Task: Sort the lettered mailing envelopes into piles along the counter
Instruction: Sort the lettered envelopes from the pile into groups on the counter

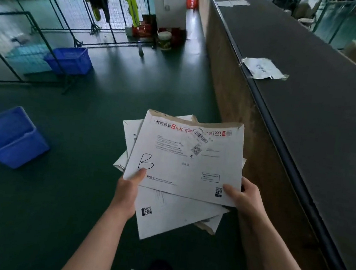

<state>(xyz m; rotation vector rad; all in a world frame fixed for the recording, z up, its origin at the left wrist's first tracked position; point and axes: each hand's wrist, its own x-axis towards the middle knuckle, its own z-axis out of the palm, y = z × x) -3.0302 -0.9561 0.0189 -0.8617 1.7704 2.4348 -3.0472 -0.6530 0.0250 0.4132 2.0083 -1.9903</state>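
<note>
I hold a fanned stack of white mailing envelopes [171,217] in front of me, over the floor and left of the counter. The top envelope [187,159] bears a handwritten "B", a red printed strip and a barcode label. My left hand [127,192] grips the stack's lower left corner, thumb on top beside the letter. My right hand [244,197] pinches the top envelope's lower right corner. On the dark counter [305,108] to my right lies one white envelope [264,68] near its edge, and another pale sheet [233,3] lies far along it.
The counter's brown side panel [236,101] runs along my right. Two blue plastic crates [11,136] [71,60] stand on the green floor at left. Black metal racks [53,24] with hanging clothes, a red basket [192,3] and a white bucket [164,40] stand further ahead.
</note>
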